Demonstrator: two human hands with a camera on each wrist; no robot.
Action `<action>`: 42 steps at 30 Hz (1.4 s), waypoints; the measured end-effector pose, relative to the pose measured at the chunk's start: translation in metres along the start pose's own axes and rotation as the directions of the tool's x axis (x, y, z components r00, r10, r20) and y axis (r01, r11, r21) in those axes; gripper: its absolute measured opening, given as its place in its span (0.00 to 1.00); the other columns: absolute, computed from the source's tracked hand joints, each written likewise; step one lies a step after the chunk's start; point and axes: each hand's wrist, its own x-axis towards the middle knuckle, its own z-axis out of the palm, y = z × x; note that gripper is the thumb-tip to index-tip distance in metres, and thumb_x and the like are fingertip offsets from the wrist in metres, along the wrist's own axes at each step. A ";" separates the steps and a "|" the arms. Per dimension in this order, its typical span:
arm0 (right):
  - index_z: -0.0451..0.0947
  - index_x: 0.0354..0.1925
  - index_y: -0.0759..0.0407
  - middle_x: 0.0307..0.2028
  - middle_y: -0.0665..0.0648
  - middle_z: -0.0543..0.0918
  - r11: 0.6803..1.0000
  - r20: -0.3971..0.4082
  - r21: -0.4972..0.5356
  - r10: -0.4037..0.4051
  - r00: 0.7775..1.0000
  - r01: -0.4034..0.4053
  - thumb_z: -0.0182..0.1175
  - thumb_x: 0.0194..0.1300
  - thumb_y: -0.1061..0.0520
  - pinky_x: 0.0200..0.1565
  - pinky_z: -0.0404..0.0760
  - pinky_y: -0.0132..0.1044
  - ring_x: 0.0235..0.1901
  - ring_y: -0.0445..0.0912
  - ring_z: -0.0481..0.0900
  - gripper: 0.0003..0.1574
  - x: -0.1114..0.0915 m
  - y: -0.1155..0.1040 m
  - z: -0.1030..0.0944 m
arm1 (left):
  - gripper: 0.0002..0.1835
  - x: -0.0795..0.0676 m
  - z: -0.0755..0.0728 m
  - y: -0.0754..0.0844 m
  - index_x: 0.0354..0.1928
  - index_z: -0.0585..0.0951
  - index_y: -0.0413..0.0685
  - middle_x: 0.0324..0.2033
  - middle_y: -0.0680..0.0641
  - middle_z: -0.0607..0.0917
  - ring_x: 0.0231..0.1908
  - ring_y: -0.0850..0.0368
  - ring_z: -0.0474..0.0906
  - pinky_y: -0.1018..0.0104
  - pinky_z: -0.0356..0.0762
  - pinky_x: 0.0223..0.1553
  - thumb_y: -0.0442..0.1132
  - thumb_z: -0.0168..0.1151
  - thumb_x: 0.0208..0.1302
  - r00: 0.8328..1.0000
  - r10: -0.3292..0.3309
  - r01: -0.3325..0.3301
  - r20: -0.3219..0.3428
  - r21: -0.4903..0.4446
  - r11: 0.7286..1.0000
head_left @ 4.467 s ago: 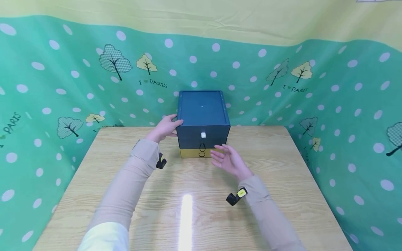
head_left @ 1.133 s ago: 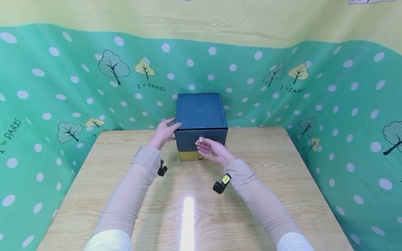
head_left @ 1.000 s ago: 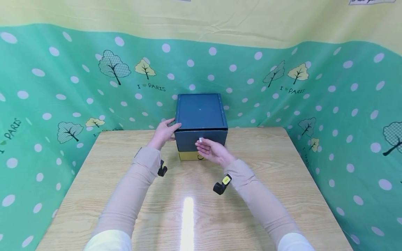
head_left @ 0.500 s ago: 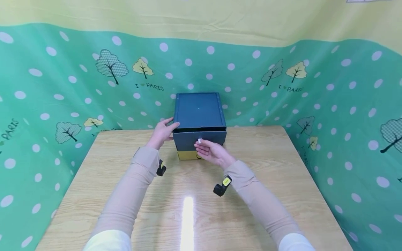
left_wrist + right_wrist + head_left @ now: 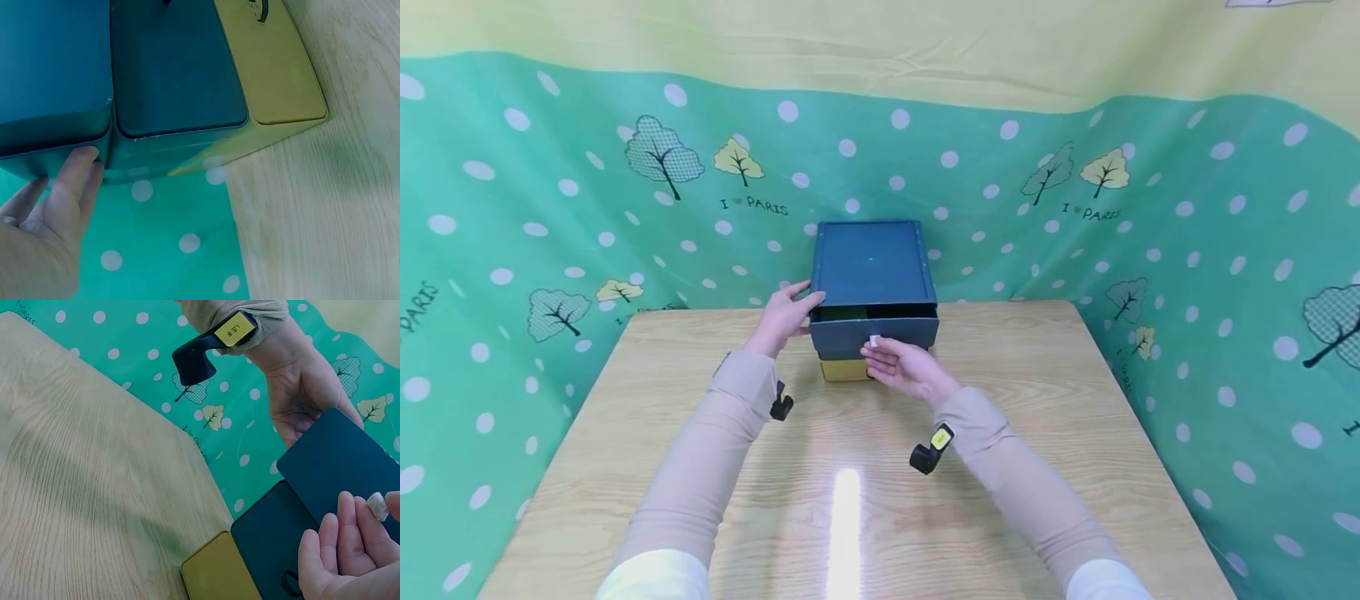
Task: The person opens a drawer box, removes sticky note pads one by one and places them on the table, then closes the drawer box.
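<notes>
Top drawer (image 5: 841, 338) is partway out of the blue-and-yellow cabinet (image 5: 871, 262) — I've got its white knob (image 5: 874, 341) pinched in my right hand (image 5: 910, 371), left hand (image 5: 781, 317) resting on the cabinet's side, fingers straight-ish.

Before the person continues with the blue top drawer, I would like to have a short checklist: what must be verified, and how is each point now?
1. Right hand pinches the white knob: ok.
2. Left hand touches the cabinet at its upper front corner: ok.
3. How firmly the left hand presses: cannot tell.
4. Top drawer fully out: not ok, only a narrow dark gap shows behind its front.
5. Middle drawer and yellow bottom drawer closed: ok, both fronts look flush.
6. What lies inside the top drawer: cannot tell.
</notes>
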 end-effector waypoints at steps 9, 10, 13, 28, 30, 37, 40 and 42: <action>0.74 0.38 0.57 0.32 0.50 0.84 1.000 -0.005 -0.013 0.009 1.000 -0.009 0.46 0.73 0.59 0.70 0.60 0.46 0.51 0.47 0.76 0.09 0.000 0.000 -0.004 | 0.35 0.002 0.002 -0.002 0.73 0.55 0.55 0.70 0.42 0.60 0.68 0.45 0.60 0.49 0.73 0.59 0.49 0.54 0.69 1.000 -0.012 0.012 0.003 -0.023 1.000; 0.74 0.38 0.58 0.32 0.51 0.84 1.000 -0.004 -0.013 0.014 1.000 -0.014 0.46 0.73 0.59 0.70 0.61 0.46 0.49 0.46 0.78 0.09 0.001 0.001 -0.004 | 0.35 0.001 0.001 -0.003 0.73 0.55 0.55 0.71 0.42 0.59 0.68 0.44 0.60 0.48 0.73 0.59 0.50 0.55 0.69 1.000 -0.015 0.015 0.006 -0.021 1.000; 0.73 0.39 0.59 0.32 0.51 0.84 1.000 0.002 -0.017 0.022 1.000 -0.022 0.46 0.73 0.59 0.69 0.61 0.45 0.44 0.44 0.79 0.09 0.001 0.004 -0.002 | 0.36 0.000 -0.003 -0.005 0.74 0.54 0.55 0.71 0.43 0.58 0.68 0.44 0.60 0.48 0.72 0.59 0.50 0.55 0.68 1.000 -0.023 0.024 0.013 -0.012 1.000; 0.73 0.41 0.60 0.33 0.52 0.83 1.000 0.031 -0.002 0.019 0.999 -0.019 0.45 0.73 0.60 0.70 0.59 0.47 0.37 0.41 0.81 0.10 -0.004 0.004 -0.002 | 0.37 0.001 -0.006 0.000 0.73 0.56 0.54 0.71 0.42 0.59 0.68 0.43 0.60 0.48 0.73 0.59 0.50 0.58 0.66 0.999 -0.027 0.028 0.031 -0.024 0.999; 0.73 0.41 0.60 0.34 0.52 0.83 1.000 0.027 -0.005 0.025 0.999 -0.025 0.45 0.73 0.60 0.70 0.59 0.46 0.37 0.41 0.81 0.09 -0.003 0.004 -0.001 | 0.37 0.002 -0.006 0.000 0.73 0.56 0.54 0.71 0.42 0.59 0.68 0.43 0.60 0.47 0.72 0.59 0.50 0.58 0.66 0.999 -0.029 0.030 0.029 -0.027 0.999; 0.74 0.40 0.59 0.33 0.51 0.84 1.000 0.041 -0.021 0.016 0.999 -0.015 0.45 0.73 0.59 0.71 0.57 0.48 0.37 0.41 0.81 0.10 -0.002 0.006 -0.003 | 0.37 0.003 -0.006 -0.003 0.73 0.56 0.54 0.70 0.42 0.62 0.67 0.44 0.63 0.49 0.73 0.59 0.51 0.57 0.66 0.999 -0.033 0.033 0.019 -0.031 0.999; 0.75 0.39 0.59 0.33 0.51 0.84 1.000 0.039 -0.020 0.017 0.999 -0.016 0.45 0.73 0.60 0.71 0.57 0.48 0.37 0.41 0.81 0.11 -0.001 0.006 -0.004 | 0.37 0.004 -0.006 -0.004 0.73 0.57 0.54 0.69 0.43 0.63 0.66 0.45 0.64 0.50 0.73 0.59 0.52 0.58 0.66 0.999 -0.034 0.034 0.019 -0.029 0.999; 0.75 0.38 0.58 0.34 0.51 0.84 1.000 0.038 -0.027 0.015 0.999 -0.014 0.45 0.73 0.59 0.71 0.58 0.48 0.38 0.41 0.81 0.11 0.000 0.006 -0.005 | 0.37 0.005 -0.005 -0.004 0.73 0.57 0.54 0.69 0.43 0.63 0.66 0.46 0.64 0.50 0.74 0.59 0.52 0.58 0.65 0.999 -0.032 0.033 0.019 -0.030 0.999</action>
